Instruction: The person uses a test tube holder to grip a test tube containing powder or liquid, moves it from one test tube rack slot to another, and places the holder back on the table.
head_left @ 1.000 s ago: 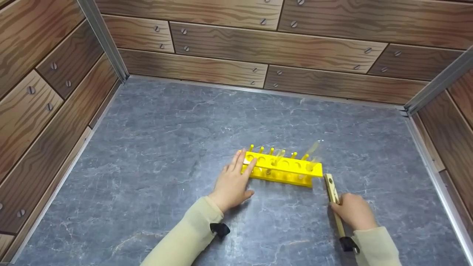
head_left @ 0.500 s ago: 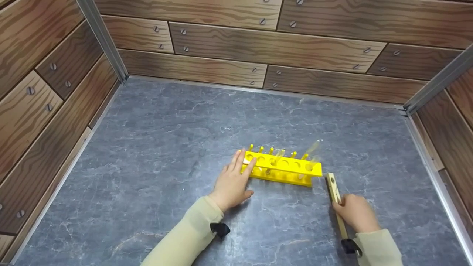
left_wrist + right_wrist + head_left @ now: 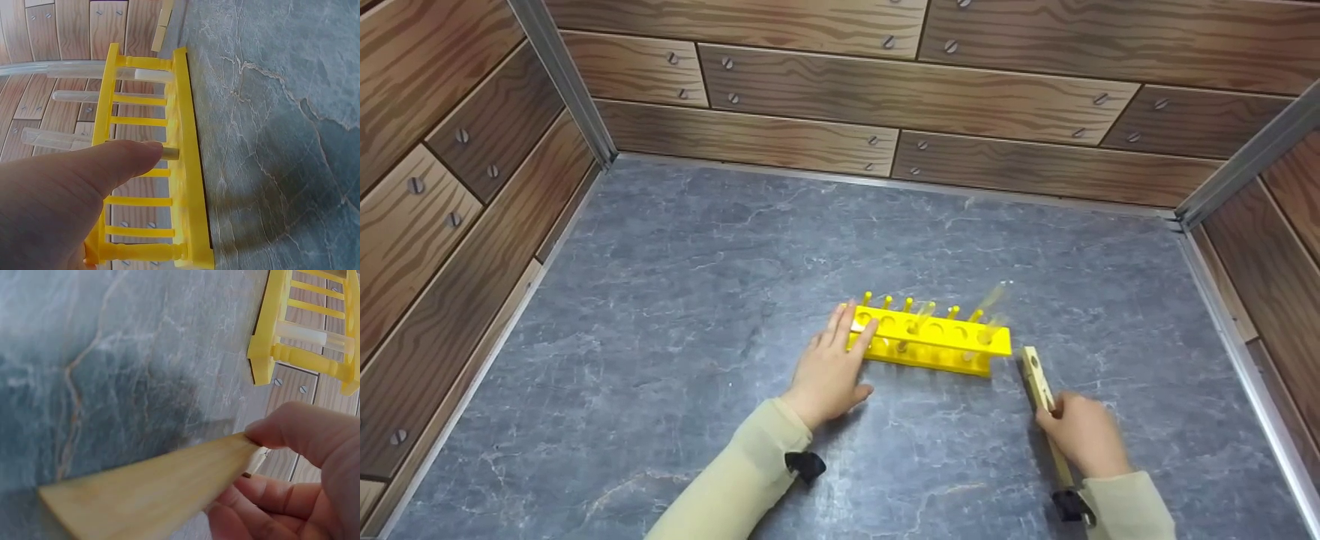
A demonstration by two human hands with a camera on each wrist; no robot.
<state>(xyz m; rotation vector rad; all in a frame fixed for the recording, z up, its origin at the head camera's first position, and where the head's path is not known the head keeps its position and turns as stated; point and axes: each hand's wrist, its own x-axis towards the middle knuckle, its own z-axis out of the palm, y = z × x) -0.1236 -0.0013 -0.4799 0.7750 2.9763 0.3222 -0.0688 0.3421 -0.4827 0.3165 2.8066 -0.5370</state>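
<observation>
A yellow test tube rack (image 3: pixel 930 337) stands on the grey surface, holding clear test tubes (image 3: pixel 988 331). One tube sits in the end hole on the right; another stands near the middle. A further tube slants up behind the right end, over the back pegs. My left hand (image 3: pixel 829 375) rests its straight fingers on the rack's left end, the thumb held apart in front. To the right of the rack, my right hand (image 3: pixel 1085 433) pinches a wooden test tube holder (image 3: pixel 157 489) between thumb and fingers. Its holed end points toward the rack's right end, with nothing in it.
Wood-patterned panels (image 3: pixel 750 131) wall the grey marbled surface (image 3: pixel 720 247) at the back and both sides, joined by metal strips. The rack's back row of yellow pegs (image 3: pixel 908 304) points upward. A black strap piece (image 3: pixel 805 466) shows at the left wrist.
My right hand, with the test tube holder, has shifted slightly right, so its tip sits a little farther from the rack. My left hand stays on the rack.
</observation>
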